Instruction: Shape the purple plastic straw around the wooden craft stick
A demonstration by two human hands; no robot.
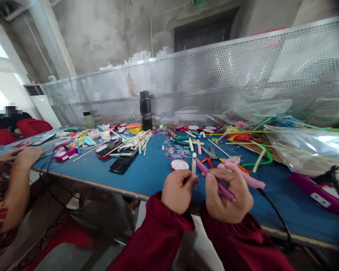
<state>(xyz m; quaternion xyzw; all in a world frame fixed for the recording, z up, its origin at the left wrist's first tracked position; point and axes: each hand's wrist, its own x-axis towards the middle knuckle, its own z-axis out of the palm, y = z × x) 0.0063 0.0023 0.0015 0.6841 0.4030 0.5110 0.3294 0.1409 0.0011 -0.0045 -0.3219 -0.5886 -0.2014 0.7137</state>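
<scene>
My left hand (177, 190) is closed around a short pale stick (194, 163) that stands upright out of the fingers. My right hand (226, 195) is closed on a purple stick (214, 180) that runs slanted through the fist, its upper tip close to the pale stick. Both hands hover over the near edge of the blue table (147, 175), in dark red sleeves. A pink glue gun (244, 174) lies just behind my right hand, its black cord (277, 214) trailing off the table edge.
A round white disc (179, 164), scissors (210, 152), small rubber bands (176, 151), wooden sticks (135, 141), two phones (121, 163), a black flask (145, 110) and a clear plastic bag (310, 145) crowd the table. Another person's hands (22, 155) rest at the left. A perforated metal screen (214, 75) backs the table.
</scene>
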